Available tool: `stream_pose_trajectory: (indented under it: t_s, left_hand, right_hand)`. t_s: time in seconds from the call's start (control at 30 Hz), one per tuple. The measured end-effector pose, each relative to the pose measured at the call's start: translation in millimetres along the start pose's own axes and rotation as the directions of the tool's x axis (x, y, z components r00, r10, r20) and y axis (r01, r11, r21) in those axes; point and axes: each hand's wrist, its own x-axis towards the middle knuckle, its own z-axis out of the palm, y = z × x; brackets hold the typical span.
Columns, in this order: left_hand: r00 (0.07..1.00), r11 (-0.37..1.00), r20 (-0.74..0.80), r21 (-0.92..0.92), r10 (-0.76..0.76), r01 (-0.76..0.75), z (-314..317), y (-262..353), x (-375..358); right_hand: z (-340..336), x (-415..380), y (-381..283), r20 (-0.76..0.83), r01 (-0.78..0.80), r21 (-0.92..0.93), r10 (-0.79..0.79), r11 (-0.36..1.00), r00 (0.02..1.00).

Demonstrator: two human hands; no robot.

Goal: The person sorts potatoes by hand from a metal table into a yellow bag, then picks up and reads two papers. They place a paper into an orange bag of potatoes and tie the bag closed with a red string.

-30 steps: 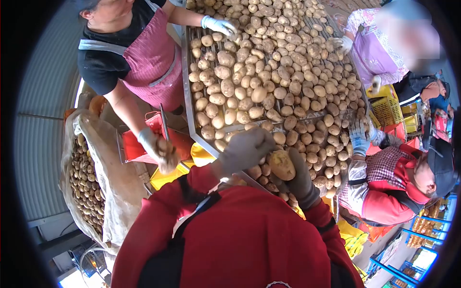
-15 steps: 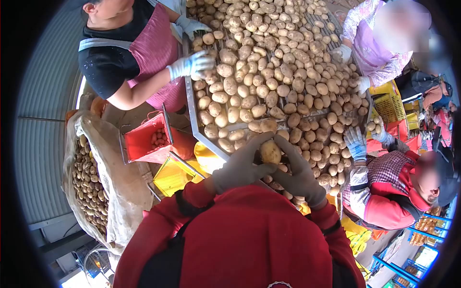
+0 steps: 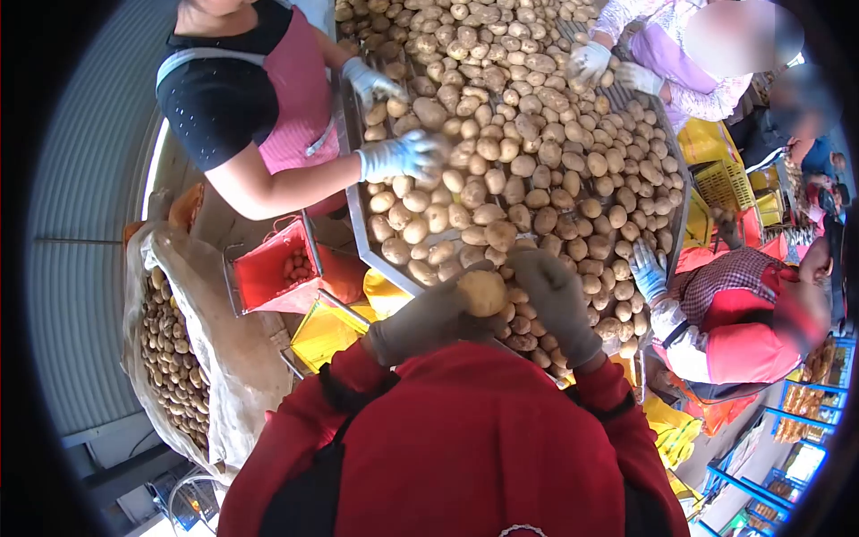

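A pale potato (image 3: 483,293) is in my grey-gloved left hand (image 3: 431,319), held just above the near edge of the sorting table. My left fingers are closed around its lower left side. My right hand (image 3: 557,302), also in a grey glove, is apart from that potato, over the loose potatoes (image 3: 546,201) at the table's near side. Its fingers are blurred and point away from me, so I cannot make out whether they grip anything. Many potatoes, some with soil on them, cover the slatted table.
Gloved co-workers stand at the left (image 3: 295,89), far right (image 3: 689,54) and right (image 3: 734,304) of the metal-edged table (image 3: 358,224). A red crate (image 3: 268,268), a yellow crate (image 3: 327,333) and a big sack of potatoes (image 3: 233,349) are on my left.
My right hand has come off the potato and moved slightly right, leaving it in my left hand, which shifted left. The left co-worker's hand reaches farther over the table; the far-right co-worker's hands moved too.
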Motion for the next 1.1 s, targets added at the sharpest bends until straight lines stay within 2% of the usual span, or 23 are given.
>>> stream_pose_trajectory:
  t_s: [0.07, 0.1, 0.17, 0.2, 0.23, 0.3, 0.33, 0.37, 0.4, 0.47, 0.5, 0.57, 0.63, 0.67, 0.7, 0.77, 0.8, 0.83, 0.9, 0.93, 0.97, 1.0, 1.1]
  left_hand:
    - [1.000, 0.992, 0.019, -0.128, 0.018, -0.015, -2.4, -8.4, -1.7]
    - [0.999, 0.981, 0.029, -0.192, 0.033, -0.027, -5.0, -11.7, -2.4]
    - [0.998, 0.984, 0.043, -0.170, 0.052, -0.044, -25.5, -26.2, -4.5]
    - [0.997, 0.986, 0.047, -0.156, 0.060, -0.052, -28.4, -26.2, -8.7]
    - [0.998, 0.981, -0.030, -0.181, 0.064, -0.068, -29.3, -27.4, -16.0]
    - [0.989, 0.965, -0.119, -0.236, 0.090, -0.117, -27.5, -27.4, -30.4]
    - [0.985, 0.954, -0.129, -0.262, 0.112, -0.143, -27.2, -25.4, -36.8]
    - [0.986, 0.940, -0.073, -0.296, 0.152, -0.167, -29.0, -18.4, -39.7]
    - [0.984, 0.944, -0.057, -0.276, 0.172, -0.181, -32.0, -19.0, -42.4]
    - [0.980, 0.962, -0.076, -0.188, 0.186, -0.198, -43.0, -27.9, -45.9]
    - [0.974, 0.972, -0.123, -0.120, 0.189, -0.204, -54.8, -40.2, -47.2]
    - [0.957, 0.976, -0.205, 0.117, 0.206, -0.185, -86.7, -72.5, -51.4]
    - [0.921, 0.930, -0.276, 0.318, 0.275, -0.183, -111.6, -106.9, -64.1]
    - [0.898, 0.893, -0.293, 0.406, 0.329, -0.194, -116.9, -122.2, -73.6]
    - [0.910, 0.965, -0.343, 0.192, 0.234, -0.177, -113.7, -117.5, -99.0]
    - [0.752, 0.946, -0.581, 0.113, 0.311, -0.305, -189.4, -164.3, -146.1]
    - [0.747, 0.961, -0.624, 0.023, 0.229, -0.276, -179.9, -131.9, -181.7]
    - [0.653, 0.949, -0.690, 0.258, 0.311, -0.179, -225.8, -153.0, -193.8]
    - [0.426, 0.793, -0.782, 0.574, 0.455, 0.205, -314.6, -191.3, -215.8]
    - [0.075, 0.474, -0.892, 0.306, 0.445, 0.826, -254.4, -136.3, -199.4]
    - [0.083, 0.382, -0.741, 0.435, 0.666, 0.815, -287.1, -152.9, -200.7]
    - [0.142, 0.349, -0.646, 0.569, 0.750, 0.745, -277.1, -134.1, -186.7]
    - [0.343, 0.237, -0.430, 0.844, 0.835, 0.481, -205.2, -79.1, -112.5]
  right_hand:
    - [22.2, -7.6, 9.5, 0.157, 0.474, -0.336, -0.448, 0.814, 0.880]
    - [31.5, -11.2, 10.2, 0.145, 0.520, -0.250, -0.500, 0.817, 0.854]
    - [21.9, -6.6, -3.5, 0.255, 0.409, -0.116, -0.371, 0.905, 0.893]
    - [20.1, -1.8, -1.6, 0.247, 0.116, 0.132, -0.146, 0.984, 0.958]
    - [18.2, 3.0, 0.3, 0.225, -0.171, 0.387, 0.087, 0.906, 0.970]
    - [28.7, 11.6, -0.3, 0.108, 0.179, 0.029, -0.181, 0.983, 0.978]
    - [36.7, 15.0, -8.4, 0.087, 0.340, -0.162, -0.330, 0.926, 0.940]
    - [46.5, 11.2, -21.6, 0.165, 0.263, 0.132, -0.283, 0.956, 0.945]
    - [62.4, 10.1, -25.6, 0.191, 0.421, -0.034, -0.407, 0.907, 0.893]
    - [85.6, 7.0, -30.1, 0.309, 0.689, -0.315, -0.616, 0.653, 0.725]
    - [92.8, 10.8, 0.2, 0.440, 0.835, -0.302, -0.710, 0.460, 0.550]
    - [93.9, 12.1, 45.6, 0.583, 0.800, -0.404, -0.549, 0.444, 0.599]
    - [89.7, 34.3, 79.0, 0.529, 0.744, -0.467, -0.523, 0.478, 0.668]
    - [77.2, 38.2, 95.5, 0.393, 0.510, -0.404, -0.359, 0.760, 0.847]
    - [73.4, 38.8, 98.6, 0.278, 0.199, -0.296, -0.115, 0.934, 0.954]
    - [75.3, 31.3, 109.8, 0.337, 0.169, -0.340, -0.048, 0.925, 0.940]
    - [67.2, 23.4, 110.5, 0.340, 0.143, -0.376, -0.007, 0.916, 0.940]
    - [55.2, 13.5, 109.6, 0.326, 0.109, -0.416, 0.036, 0.903, 0.945]
    - [27.7, -7.4, 105.2, 0.264, 0.030, -0.491, 0.115, 0.871, 0.958]
    - [18.9, -17.4, 103.2, 0.231, -0.008, -0.514, 0.148, 0.858, 0.962]
    - [17.5, -20.9, 98.5, 0.235, 0.014, -0.537, 0.134, 0.843, 0.963]
    - [20.2, -19.1, 91.3, 0.249, 0.041, -0.558, 0.120, 0.829, 0.961]
    - [11.0, -31.5, 97.3, 0.211, -0.020, -0.609, 0.186, 0.793, 0.960]
